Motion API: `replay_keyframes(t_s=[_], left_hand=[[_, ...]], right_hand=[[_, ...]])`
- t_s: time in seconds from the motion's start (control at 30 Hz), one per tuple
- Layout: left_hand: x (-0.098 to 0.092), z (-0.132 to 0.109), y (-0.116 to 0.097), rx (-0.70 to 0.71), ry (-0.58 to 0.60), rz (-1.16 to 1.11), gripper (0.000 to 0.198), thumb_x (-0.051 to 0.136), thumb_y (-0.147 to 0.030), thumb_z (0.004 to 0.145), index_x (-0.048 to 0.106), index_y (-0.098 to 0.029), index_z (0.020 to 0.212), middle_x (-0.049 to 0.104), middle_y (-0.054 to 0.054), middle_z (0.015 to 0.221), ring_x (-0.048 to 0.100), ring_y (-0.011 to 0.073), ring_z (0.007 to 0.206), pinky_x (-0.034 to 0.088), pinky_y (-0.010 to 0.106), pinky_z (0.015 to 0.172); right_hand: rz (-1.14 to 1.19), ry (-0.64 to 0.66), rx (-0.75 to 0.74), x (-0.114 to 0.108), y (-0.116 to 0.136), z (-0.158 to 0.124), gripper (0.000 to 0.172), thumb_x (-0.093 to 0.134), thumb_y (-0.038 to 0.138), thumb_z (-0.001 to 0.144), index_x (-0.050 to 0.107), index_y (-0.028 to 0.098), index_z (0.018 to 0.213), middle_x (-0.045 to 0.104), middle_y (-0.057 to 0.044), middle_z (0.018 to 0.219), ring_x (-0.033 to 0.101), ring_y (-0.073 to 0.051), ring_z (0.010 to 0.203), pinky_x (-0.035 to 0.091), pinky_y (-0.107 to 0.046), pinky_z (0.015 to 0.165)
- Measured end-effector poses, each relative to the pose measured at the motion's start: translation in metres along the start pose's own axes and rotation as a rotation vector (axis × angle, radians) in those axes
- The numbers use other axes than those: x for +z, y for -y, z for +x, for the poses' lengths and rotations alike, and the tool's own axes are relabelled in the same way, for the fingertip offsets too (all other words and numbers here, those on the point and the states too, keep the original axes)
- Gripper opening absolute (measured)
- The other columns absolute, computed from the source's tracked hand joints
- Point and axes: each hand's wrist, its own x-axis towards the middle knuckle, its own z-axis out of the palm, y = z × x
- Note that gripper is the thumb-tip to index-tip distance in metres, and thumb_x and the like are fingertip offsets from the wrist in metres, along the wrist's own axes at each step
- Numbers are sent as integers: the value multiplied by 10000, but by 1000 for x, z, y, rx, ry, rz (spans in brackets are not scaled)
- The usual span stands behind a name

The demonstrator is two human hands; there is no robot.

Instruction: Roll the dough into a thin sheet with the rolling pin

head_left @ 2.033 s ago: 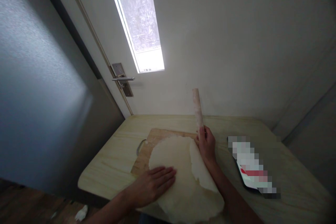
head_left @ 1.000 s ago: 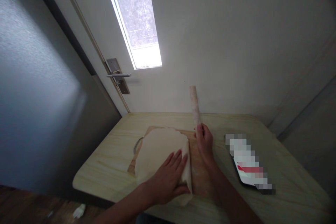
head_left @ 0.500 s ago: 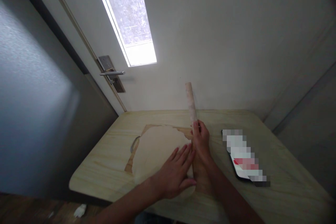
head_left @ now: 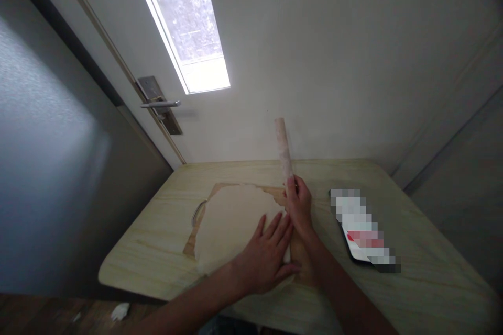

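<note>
A wide, thin sheet of pale dough (head_left: 231, 225) covers most of a wooden board (head_left: 190, 245) that has a metal handle at its left. My left hand (head_left: 269, 256) lies flat on the right part of the dough, fingers spread. Just beyond its fingertips, my right hand (head_left: 299, 204) is wrapped round the lower end of a floury rolling pin (head_left: 283, 146), which points up and away. The pin's lower end is hidden in the fist. Along its far right side the dough has a ragged edge.
The board rests on a light wooden table (head_left: 145, 241). A phone (head_left: 356, 248), partly blurred out, lies on the right. Behind the table stands a white door with a metal handle (head_left: 161, 104) and a narrow window (head_left: 192, 26). A white scrap (head_left: 120, 311) is on the floor.
The view has shifted slightly. My left hand's fingers are spread a little wider on the dough. The right hand keeps its hold on the rolling pin.
</note>
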Motion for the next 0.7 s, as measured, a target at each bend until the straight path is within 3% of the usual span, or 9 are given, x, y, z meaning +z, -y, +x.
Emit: replay_keyframes(t_s=[0.4, 0.7], left_hand=[[2, 3, -3, -8, -22, 12, 794, 141, -626, 774, 96, -73, 1341, 67, 131, 1409, -60, 240, 1284, 71, 461, 1028], [13, -19, -26, -29, -24, -1, 787, 186, -627, 771, 26, -122, 1353, 25, 88, 1414, -20, 231, 1289, 113, 431, 1034]], right_hand=[[12, 10, 17, -1, 1, -1, 368, 381, 505, 768, 534, 173, 810, 531, 11, 621, 495, -110, 530, 400, -223, 509], [-12, -2, 31, 0, 0, -2, 379, 375, 498, 775, 547, 167, 835, 520, 19, 583, 468, -103, 492, 368, -215, 476]])
